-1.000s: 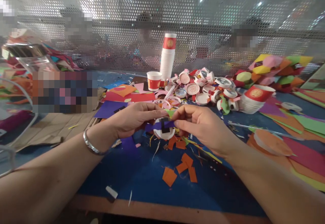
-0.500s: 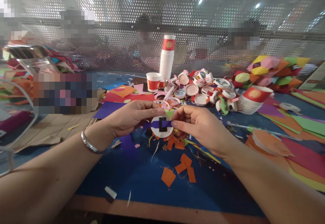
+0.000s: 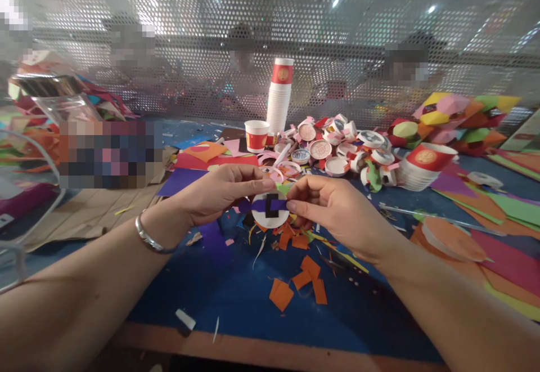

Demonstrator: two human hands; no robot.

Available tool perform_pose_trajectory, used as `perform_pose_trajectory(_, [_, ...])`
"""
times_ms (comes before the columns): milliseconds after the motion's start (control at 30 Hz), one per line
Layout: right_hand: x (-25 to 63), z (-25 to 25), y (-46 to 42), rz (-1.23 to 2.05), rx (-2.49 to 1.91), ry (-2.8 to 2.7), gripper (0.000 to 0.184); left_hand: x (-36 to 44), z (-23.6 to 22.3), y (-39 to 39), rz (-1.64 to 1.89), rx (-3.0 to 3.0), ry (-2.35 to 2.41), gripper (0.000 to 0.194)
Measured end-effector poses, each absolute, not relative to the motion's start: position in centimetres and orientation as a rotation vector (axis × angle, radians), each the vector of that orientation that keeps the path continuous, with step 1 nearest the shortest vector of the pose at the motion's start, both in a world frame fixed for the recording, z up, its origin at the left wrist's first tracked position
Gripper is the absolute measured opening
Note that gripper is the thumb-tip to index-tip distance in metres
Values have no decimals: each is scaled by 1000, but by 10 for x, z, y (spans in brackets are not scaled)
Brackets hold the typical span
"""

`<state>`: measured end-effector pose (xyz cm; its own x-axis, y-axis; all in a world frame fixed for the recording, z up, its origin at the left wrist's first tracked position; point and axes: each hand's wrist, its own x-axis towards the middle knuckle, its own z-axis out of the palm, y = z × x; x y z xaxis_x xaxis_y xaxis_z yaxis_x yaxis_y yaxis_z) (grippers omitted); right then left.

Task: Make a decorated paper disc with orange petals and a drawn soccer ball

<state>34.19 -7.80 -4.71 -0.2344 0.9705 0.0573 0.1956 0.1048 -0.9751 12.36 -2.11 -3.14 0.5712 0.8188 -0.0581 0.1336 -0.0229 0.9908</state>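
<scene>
Between my two hands is a white paper disc (image 3: 276, 221), with a black bracket-shaped paper piece (image 3: 270, 212) and a purple paper strip (image 3: 258, 206) across it. My left hand (image 3: 231, 189) pinches the disc's upper left edge, thumb on top. My right hand (image 3: 318, 200) has thumb and fingers closed at the right edge, by the end of the purple strip. Whether the strip is stuck down, I cannot tell. Orange paper scraps (image 3: 291, 241) lie on the blue table just under the disc.
Behind my hands stand a tall stack of paper cups (image 3: 277, 104) and a single cup (image 3: 256, 137). To their right is a heap of cut cup bottoms (image 3: 320, 149); more nested cups (image 3: 422, 166) lean beside it. Cardboard (image 3: 101, 209) lies left, coloured paper sheets (image 3: 502, 248) right.
Both hands keep their hold on the disc, nearly still. The whole view has shifted slightly, so everything appears a little further right.
</scene>
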Motion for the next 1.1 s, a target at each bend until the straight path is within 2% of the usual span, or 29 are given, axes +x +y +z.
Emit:
perform_pose_trajectory(267, [343,-48,-77,1216,-1185,-1543,20,123,-29,-23,727,1600,861,20])
perform_pose_trajectory(500, [344,-45,-78,1189,-1205,-1541,8,122,-30,-21,757,1588,814,24])
perform_pose_trajectory(700, [344,-48,-77,1206,-1189,-1552,17,122,-31,-20,702,1557,838,22])
perform_pose_trajectory(933, [345,-46,-76,1178,-1186,-1556,9,119,-31,-18,738,1569,802,23])
perform_pose_trajectory(1100, [345,-46,-76,1169,-1190,-1576,13,120,-32,-19,719,1556,829,23])
